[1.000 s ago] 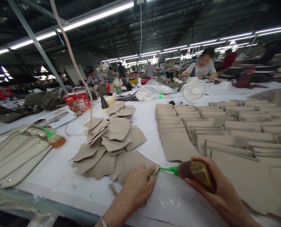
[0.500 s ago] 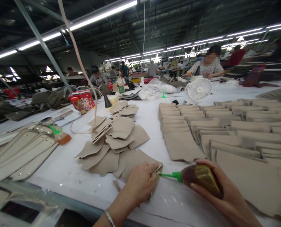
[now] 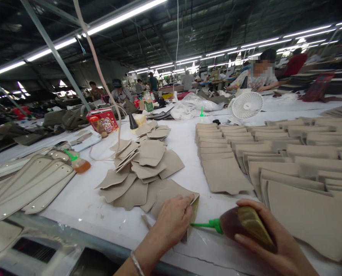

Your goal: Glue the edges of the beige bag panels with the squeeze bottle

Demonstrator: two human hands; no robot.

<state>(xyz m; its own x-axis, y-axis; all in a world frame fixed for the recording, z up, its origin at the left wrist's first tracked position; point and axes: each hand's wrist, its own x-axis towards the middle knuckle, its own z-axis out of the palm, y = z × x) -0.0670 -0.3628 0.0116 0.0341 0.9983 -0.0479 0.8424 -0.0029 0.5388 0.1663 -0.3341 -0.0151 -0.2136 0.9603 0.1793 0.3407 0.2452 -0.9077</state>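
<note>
My right hand is wrapped round a squeeze bottle of dark amber liquid, probably glue. Its thin green nozzle points left, and the tip meets the underside edge of a beige leather-like piece. My left hand grips that piece, fingers curled over its right edge, where a yellowish, wet-looking strip shows. Part of the piece is hidden under the hand. Just beyond lies a loose pile of similar beige pieces.
Rows of overlapping beige pieces cover the right side. Long pale panels with studs lie left, beside a second green-tipped bottle. A white fan, a red box and plastic bags stand farther back. A co-worker sits opposite.
The bottle's nozzle tip has moved down along the piece's edge, toward me. My left hand keeps its hold. The whole view has shifted slightly.
</note>
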